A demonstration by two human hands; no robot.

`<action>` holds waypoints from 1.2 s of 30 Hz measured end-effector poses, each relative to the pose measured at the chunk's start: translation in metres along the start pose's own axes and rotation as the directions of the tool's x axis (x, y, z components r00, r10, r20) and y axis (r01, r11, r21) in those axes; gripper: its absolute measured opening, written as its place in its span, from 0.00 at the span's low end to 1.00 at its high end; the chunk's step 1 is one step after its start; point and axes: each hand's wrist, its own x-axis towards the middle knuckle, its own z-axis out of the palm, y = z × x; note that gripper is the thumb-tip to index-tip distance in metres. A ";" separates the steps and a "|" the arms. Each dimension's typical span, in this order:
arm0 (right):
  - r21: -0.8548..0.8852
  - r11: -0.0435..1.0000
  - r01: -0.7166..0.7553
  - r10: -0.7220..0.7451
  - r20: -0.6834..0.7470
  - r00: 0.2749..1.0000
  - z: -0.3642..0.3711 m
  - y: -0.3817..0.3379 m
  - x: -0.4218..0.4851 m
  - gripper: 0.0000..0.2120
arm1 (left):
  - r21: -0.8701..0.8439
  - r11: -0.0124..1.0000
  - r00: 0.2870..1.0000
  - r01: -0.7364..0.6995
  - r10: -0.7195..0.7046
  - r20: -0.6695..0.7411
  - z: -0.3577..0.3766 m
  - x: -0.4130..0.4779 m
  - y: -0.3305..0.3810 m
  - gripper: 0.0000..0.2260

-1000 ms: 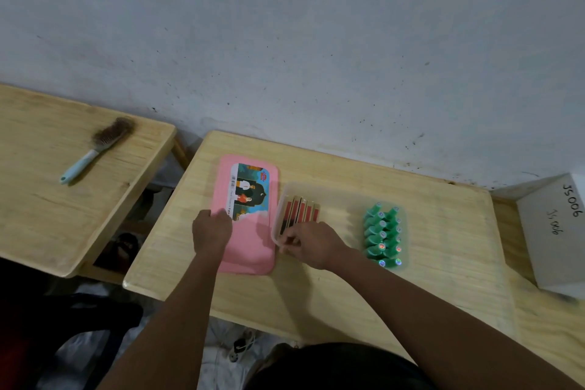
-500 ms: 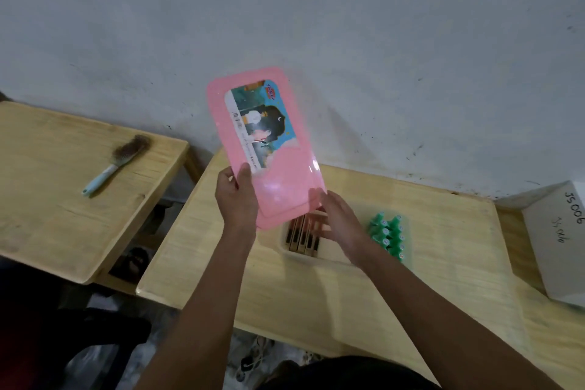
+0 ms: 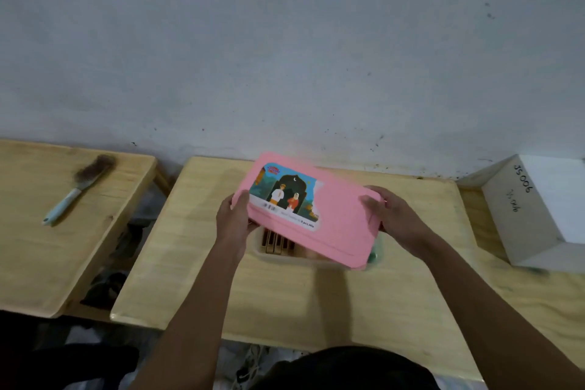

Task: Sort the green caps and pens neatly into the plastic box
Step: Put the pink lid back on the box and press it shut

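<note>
**Closing the lid over the filled box**

I am holding the pink lid (image 3: 335, 222) at the middle of the frame, aslant over the plastic box (image 3: 285, 258). I cannot tell whether it is touching the rim. My left grip (image 3: 235, 220) is clamped on the lid's left end, and my right grip (image 3: 397, 220) is clamped on its right end.

The box is sitting on the tabletop (image 3: 316, 304) beneath the lid. The pens (image 3: 275, 241) are lying side by side in its left end, showing just below the lid's edge. A blurred sliver of green at the lid's lower right corner is probably the green caps (image 3: 375, 254).

I am judging the sorting as done and the closing as the step in hand. The next move is calling for me to level the lid, line up its corners with the box rim, and press down evenly at both ends.
</note>
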 end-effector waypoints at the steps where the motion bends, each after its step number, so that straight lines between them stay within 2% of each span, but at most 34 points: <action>1: -0.053 0.999 -0.009 0.008 -0.017 1.000 -0.006 0.004 0.000 0.15 | 0.127 0.992 1.000 -0.018 0.020 -0.011 -0.001 0.000 -0.004 0.11; 3: -0.155 0.988 -0.026 0.006 -0.128 0.992 -0.010 0.011 0.005 0.16 | 0.392 0.913 0.993 -0.111 0.121 -0.001 -0.001 -0.001 -0.014 0.10; 5: -0.221 0.974 -0.054 -0.005 -0.256 0.967 -0.008 0.021 0.014 0.18 | 0.645 0.734 0.968 -0.212 0.247 0.037 -0.001 -0.004 -0.026 0.14; 7: -0.305 0.948 -0.085 -0.014 -0.308 0.951 -0.002 0.030 0.018 0.22 | 0.792 0.574 0.947 -0.209 0.320 0.018 -0.001 -0.007 -0.039 0.16; 10: -0.397 0.909 -0.128 -0.009 -0.326 0.945 0.008 0.050 0.027 0.31 | 0.854 0.498 0.927 -0.152 0.371 -0.052 0.003 -0.014 -0.050 0.17; 13: -0.433 0.881 -0.191 0.023 -0.365 0.931 0.018 0.053 0.031 0.23 | 0.889 0.434 0.909 -0.147 0.414 -0.052 0.007 -0.017 -0.055 0.17; 17: -0.486 0.857 -0.170 -0.007 -0.341 0.940 0.023 0.053 0.031 0.22 | 0.937 0.335 0.921 -0.100 0.387 -0.040 0.004 -0.019 -0.062 0.17; 27: -0.572 0.811 -0.118 -0.079 -0.308 0.948 0.025 0.059 0.034 0.24 | 0.943 0.319 0.936 -0.096 0.352 -0.024 -0.004 -0.017 -0.078 0.15; 33: -0.559 0.821 -0.118 -0.055 -0.284 0.957 0.022 0.062 0.036 0.25 | 0.949 0.296 0.934 -0.109 0.357 -0.004 -0.008 -0.018 -0.084 0.14; 36: -0.644 0.750 -0.150 -0.081 -0.314 0.946 0.025 0.061 0.037 0.23 | 0.939 0.303 0.916 -0.165 0.400 0.032 -0.009 -0.017 -0.086 0.14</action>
